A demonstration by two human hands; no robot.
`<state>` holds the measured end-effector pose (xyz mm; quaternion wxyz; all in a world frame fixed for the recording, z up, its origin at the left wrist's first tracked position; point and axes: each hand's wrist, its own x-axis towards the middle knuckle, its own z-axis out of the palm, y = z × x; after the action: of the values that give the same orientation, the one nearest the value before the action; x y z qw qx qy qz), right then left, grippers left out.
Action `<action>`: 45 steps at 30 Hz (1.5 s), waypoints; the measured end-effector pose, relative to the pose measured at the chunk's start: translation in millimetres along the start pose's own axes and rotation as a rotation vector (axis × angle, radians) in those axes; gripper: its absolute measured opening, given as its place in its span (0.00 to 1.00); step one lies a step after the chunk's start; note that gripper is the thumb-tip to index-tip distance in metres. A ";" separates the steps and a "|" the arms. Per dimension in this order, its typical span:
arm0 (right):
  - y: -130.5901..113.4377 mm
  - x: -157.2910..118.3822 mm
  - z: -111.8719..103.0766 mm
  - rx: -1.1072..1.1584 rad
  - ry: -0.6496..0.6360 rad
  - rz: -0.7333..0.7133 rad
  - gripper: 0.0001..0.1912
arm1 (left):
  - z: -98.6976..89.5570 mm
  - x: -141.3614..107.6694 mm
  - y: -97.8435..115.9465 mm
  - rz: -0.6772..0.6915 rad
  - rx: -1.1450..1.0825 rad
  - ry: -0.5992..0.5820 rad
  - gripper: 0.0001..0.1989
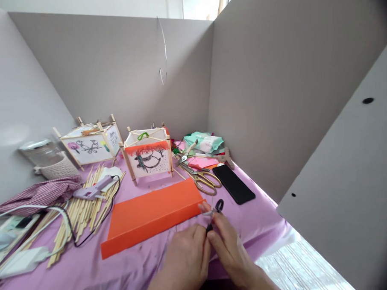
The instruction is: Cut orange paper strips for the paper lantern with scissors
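In front of me, my left hand (188,254) and my right hand (230,247) meet just beyond the table's near edge. Between their fingers is what looks like a small pair of black-handled scissors (220,205), with a black loop and a thin grey metal part showing. My left hand is closed, its fingertips at the lower black end. The right thumb presses there too, while its fingers reach around the metal part. Fingers partly hide this tool. An orange box (152,209) lies flat just beyond my hands.
Gold-handled scissors (207,182) and a black phone (234,184) lie beyond my right hand. Two stick-framed lanterns with drawings, a left lantern (87,147) and a middle lantern (149,158), stand behind. A glue gun (93,190) rests on wooden sticks (81,217), with cables alongside. Grey partitions (120,65) surround the table.
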<state>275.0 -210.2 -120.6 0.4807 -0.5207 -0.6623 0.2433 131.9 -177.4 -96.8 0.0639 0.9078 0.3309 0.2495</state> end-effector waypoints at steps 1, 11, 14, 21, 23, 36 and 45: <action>-2.2 0.9 -1.0 0.063 0.001 0.028 0.20 | 1.4 0.9 3.2 -0.007 -0.063 -0.050 0.09; -2.3 23.3 -42.6 0.163 0.090 0.303 0.18 | -18.8 15.1 -6.8 -0.129 -0.184 -0.051 0.10; 11.7 26.8 -64.5 -0.240 -0.041 0.291 0.19 | -29.8 26.1 -29.2 -0.229 0.000 0.088 0.10; 28.2 25.0 -65.6 -0.770 -0.089 0.269 0.15 | -12.7 42.4 -53.8 -0.285 0.030 -0.135 0.09; 28.9 24.6 -62.7 -0.830 -0.070 0.265 0.14 | -8.7 40.4 -53.7 -0.285 -0.023 -0.167 0.07; 17.7 27.3 -53.3 -0.934 -0.193 -0.041 0.08 | -6.3 28.9 -56.1 -0.188 0.044 -0.116 0.09; 30.6 25.9 -44.3 -0.927 -0.071 -0.198 0.12 | -1.9 32.6 -64.0 0.126 0.163 -0.348 0.22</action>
<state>328.5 -183.8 -117.2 0.1957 -0.6062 -0.7634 -0.1071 115.9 -107.4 -99.8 0.0308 0.9583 0.2767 0.0647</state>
